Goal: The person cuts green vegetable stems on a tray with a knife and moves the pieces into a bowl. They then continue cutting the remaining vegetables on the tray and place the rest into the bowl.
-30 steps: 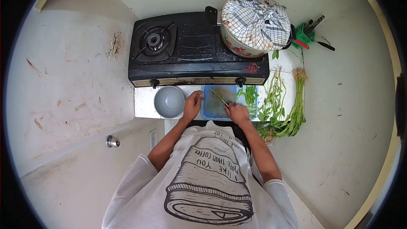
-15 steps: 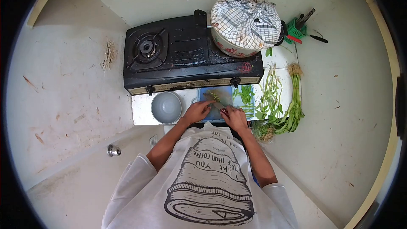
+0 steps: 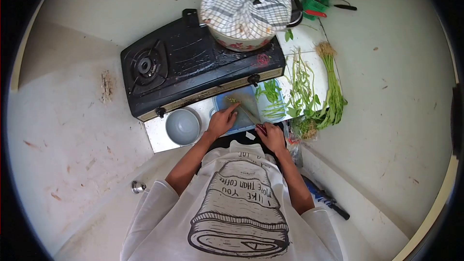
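Observation:
My right hand grips the dark red handle of a knife. Its blade points up and left over a blue chopping board with a greyish worn middle. From the left, my left hand reaches over the board, its index finger stretched out to the blade near the tip; the other fingers look partly curled. Small chopped green bits lie just beyond that fingertip. On the board's right part are green leaves and cut stems.
A grey bowl stands left of the board. Behind is a black gas stove bearing a cloth-covered pot. To the right lie loose greens and a rooted bundle. A green basket holds utensils at the back.
The view has turned and shifted. My left index finger has stretched out along the blade's tip, and the knife handle has come nearer my body. The chopped bits now sit by the board's far edge.

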`<action>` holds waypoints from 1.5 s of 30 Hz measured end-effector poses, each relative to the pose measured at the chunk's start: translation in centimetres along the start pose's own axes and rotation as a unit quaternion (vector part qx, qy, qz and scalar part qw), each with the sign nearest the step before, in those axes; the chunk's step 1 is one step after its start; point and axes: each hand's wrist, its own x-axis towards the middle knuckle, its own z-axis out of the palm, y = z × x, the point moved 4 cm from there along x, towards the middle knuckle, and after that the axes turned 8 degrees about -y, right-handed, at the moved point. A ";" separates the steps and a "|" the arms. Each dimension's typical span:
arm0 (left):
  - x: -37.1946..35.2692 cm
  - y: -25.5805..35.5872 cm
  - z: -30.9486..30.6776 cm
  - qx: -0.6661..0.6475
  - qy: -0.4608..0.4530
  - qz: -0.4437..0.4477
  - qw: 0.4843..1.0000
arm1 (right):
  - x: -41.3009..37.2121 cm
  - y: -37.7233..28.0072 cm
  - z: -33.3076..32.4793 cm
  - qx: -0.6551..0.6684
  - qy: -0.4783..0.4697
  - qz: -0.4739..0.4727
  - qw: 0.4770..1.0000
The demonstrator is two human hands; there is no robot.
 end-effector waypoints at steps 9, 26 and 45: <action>4.7 4.8 4.2 0.038 -0.002 0.153 0.988 | -7.1 5.3 -0.2 0.123 0.107 0.153 0.975; 8.8 7.2 10.9 0.179 -0.087 0.183 0.963 | -13.8 7.5 0.5 0.166 0.208 0.237 0.934; 11.9 4.5 10.0 -0.130 -0.241 0.013 0.962 | -11.7 7.6 -1.0 0.174 0.201 0.233 0.936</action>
